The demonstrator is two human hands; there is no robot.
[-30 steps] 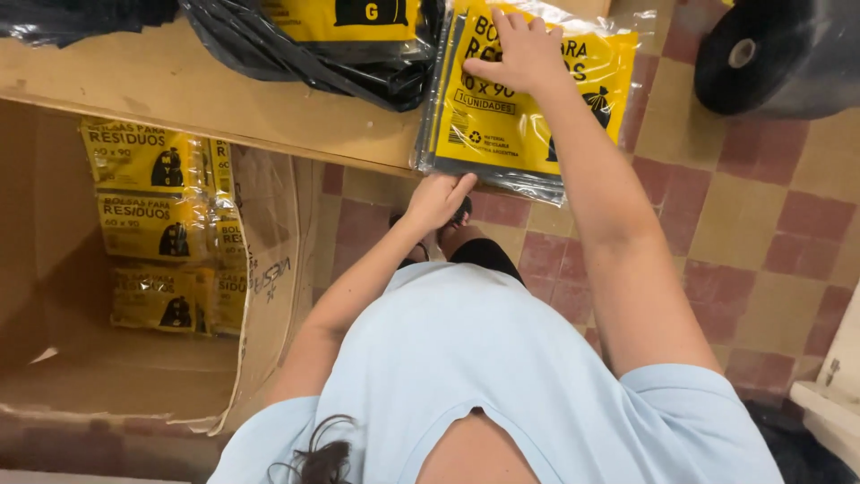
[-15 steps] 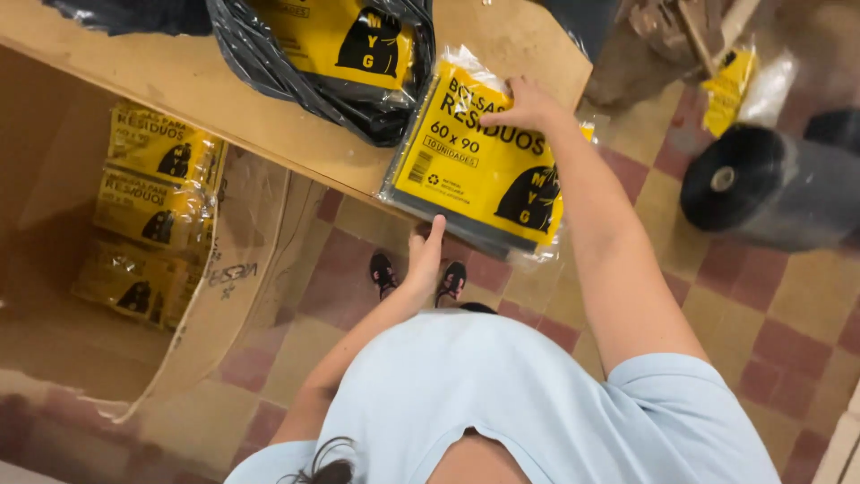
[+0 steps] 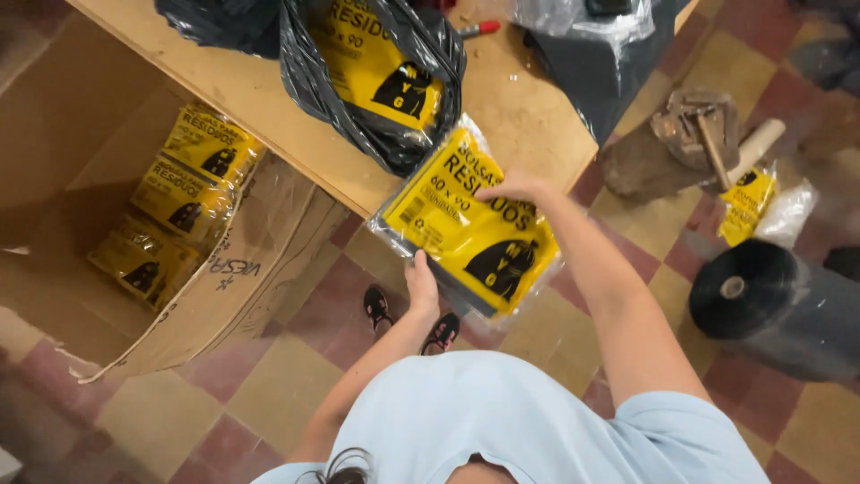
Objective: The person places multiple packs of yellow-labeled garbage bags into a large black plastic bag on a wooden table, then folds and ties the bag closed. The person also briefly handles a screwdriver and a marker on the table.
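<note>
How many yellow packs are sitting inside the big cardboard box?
3 show, in a row along the cardboard box wall: far pack, middle pack, near pack. More may be hidden beneath them.

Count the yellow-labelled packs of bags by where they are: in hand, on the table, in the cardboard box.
Held flat yellow-labelled plastic pack, left hand and right hand: 1
In open black bag on wooden table: 1
In brown cardboard box: 3
Total: 5

Five yellow packs [image 3: 466,229], one box [image 3: 269,269]

Single head view, steep downward, close over hands [image 3: 421,282], table edge [image 3: 296,166].
</note>
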